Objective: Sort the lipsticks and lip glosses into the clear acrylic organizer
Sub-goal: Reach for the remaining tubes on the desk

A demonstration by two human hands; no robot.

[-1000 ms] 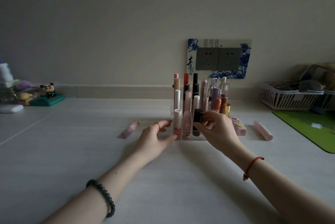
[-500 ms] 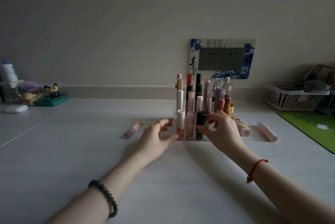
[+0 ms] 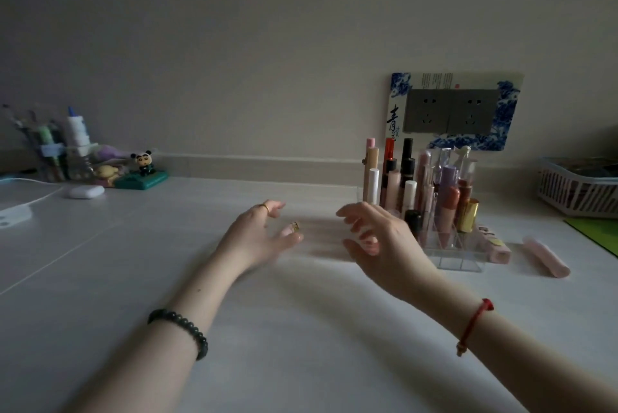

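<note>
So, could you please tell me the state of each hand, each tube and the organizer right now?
Left hand: open, holding nothing.
Right hand: open, holding nothing.
Organizer: partly filled, visible front cells empty.
Black-capped tube: upright in organizer.
Gold-banded tube: lying flat beside left hand.
Boxy pink tube: lying right of organizer.
Round pink tube: lying farther right.

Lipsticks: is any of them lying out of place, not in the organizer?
Yes. Three lie flat on the table outside the organizer: a pink tube and a pink box to its right, and a gold-banded tube by the left hand.
</note>
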